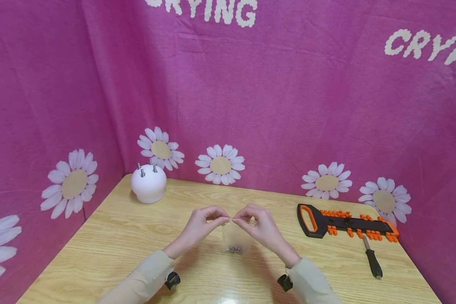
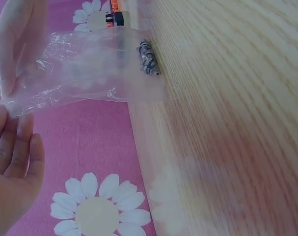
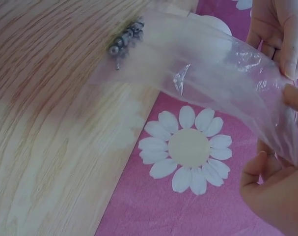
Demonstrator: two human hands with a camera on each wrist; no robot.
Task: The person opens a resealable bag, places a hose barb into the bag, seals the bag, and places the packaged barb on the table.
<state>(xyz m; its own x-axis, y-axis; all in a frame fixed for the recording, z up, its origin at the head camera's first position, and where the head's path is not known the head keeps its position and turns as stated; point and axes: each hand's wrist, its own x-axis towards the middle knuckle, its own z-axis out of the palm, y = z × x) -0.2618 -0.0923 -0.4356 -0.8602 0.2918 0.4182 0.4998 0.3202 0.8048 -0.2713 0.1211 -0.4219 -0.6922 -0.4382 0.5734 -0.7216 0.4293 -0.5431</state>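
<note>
A clear plastic bag (image 1: 232,234) hangs upright between the two hands, its lower end down at the wooden table. Small dark metal pieces, which look like screws (image 2: 149,58), lie bunched in its bottom. My left hand (image 1: 202,226) pinches one side of the bag's top edge between thumb and fingers. Close beside it, my right hand (image 1: 261,226) pinches the other side of that edge. In the right wrist view the bag's film (image 3: 188,59) looks creased near the fingertips. Whether the bag's mouth is sealed I cannot tell.
At the table's back left stands a white rounded object (image 1: 149,185) with several metal pegs on top. To the right lie a black and orange rack (image 1: 355,223) and a black-handled screwdriver (image 1: 373,261). A pink flowered cloth (image 1: 270,114) hangs behind the wooden table (image 1: 197,274).
</note>
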